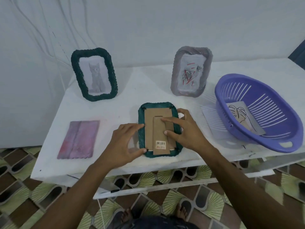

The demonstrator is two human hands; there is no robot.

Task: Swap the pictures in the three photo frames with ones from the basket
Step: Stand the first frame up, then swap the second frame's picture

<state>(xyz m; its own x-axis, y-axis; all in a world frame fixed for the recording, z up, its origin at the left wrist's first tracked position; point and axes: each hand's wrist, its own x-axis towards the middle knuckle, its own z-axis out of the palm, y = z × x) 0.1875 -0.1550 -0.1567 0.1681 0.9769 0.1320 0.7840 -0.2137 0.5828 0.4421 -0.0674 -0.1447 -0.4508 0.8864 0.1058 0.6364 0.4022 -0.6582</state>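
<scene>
Basket [219, 103]: at the right end of the desk [132, 90], overhanging its near edge; one leaf picture [242, 118] lies inside.
Frame [149, 123]: face down, mid-desk by the near edge.
Left hand [125, 142]: fingers straight against the frame's left edge, thumb at its near corner.
Right hand [186, 133]: forefinger and thumb press flat on the stand [159, 134].
Room: well apart from the frame are the cat frame [94, 74], far left; the grey frame [189, 71], far right; and the pink picture [79, 139], left.

Left grip [127, 142] splayed, right grip [187, 129] pressing flat
</scene>
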